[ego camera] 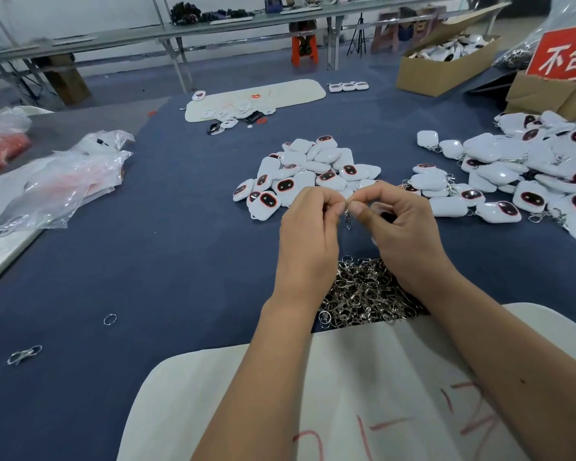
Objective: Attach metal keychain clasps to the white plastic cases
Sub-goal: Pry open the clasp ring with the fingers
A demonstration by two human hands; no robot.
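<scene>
A metal keychain clasp (348, 214) hangs between my two hands above the blue table. My left hand (308, 227) pinches its ring from the left, and my right hand (399, 224) pinches it from the right, fingers curled. Part of a white case shows inside my right palm (384, 209), mostly hidden. Under my wrists lies a heap of loose metal clasps (363, 294). Just beyond my hands sits a pile of white plastic cases (306, 171) with dark red-rimmed faces. To the right lies a larger pile of cases (519, 174) with clasps on them.
A white board (233, 394) with red writing lies at the near edge. A loose ring (110, 319) and a stray clasp (24, 355) lie at front left. Plastic bags (64, 181) sit left. Cardboard boxes (446, 64) and a red sign (566, 54) stand back right.
</scene>
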